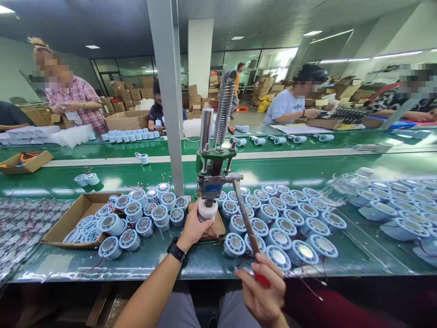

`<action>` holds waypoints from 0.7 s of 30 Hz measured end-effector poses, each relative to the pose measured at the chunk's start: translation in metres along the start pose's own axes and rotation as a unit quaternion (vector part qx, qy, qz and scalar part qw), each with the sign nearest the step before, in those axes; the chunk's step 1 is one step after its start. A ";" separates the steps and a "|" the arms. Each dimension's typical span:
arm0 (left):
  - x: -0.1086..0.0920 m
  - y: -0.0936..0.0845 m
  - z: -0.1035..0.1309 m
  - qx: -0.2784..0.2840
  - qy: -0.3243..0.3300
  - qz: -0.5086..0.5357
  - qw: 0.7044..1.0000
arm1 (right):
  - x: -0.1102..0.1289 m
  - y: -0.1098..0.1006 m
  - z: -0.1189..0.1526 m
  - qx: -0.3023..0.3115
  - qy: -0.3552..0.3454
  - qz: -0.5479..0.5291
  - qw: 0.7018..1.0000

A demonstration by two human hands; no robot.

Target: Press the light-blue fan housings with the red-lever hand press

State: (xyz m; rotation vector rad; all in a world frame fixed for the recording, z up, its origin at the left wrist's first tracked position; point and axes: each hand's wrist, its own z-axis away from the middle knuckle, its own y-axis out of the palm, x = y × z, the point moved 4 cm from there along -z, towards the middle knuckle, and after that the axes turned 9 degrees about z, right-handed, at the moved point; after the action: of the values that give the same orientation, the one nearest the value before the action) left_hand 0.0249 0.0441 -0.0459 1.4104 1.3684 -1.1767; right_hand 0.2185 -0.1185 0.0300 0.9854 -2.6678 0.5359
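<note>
A hand-lever press (pixel 214 177) with a tall spring and a green frame stands in front of me. Under its ram sits a white round piece (pixel 207 210). My left hand (pixel 194 228), with a black watch on the wrist, curls its fingers and thumb around this piece; what lies beneath it is mostly hidden. My right hand (pixel 264 287) is closed on the red-gripped end of the press lever (pixel 248 223), which slants down toward me. Light-blue round units (pixel 278 239) with silver discs and thin wires stand in rows right of the press. Similar units (pixel 133 212) cluster on the left.
A cardboard tray (pixel 56 232) with light-blue rings lies at the left. A grey post (pixel 170 91) rises behind the bench. Beyond it runs a green conveyor (pixel 153 172), with several co-workers on its far side. Clear plastic (pixel 348 182) lies at the right.
</note>
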 end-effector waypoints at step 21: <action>-0.111 -0.269 0.099 -0.295 -0.061 -0.454 0.839 | -0.040 0.171 0.019 0.141 0.318 -0.119 0.930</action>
State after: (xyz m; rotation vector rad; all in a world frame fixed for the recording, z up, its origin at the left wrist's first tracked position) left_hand -0.2472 -0.0590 0.0528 0.1907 2.1507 -1.1852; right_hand 0.1324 0.0170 -0.0440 0.9752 -1.9043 1.0019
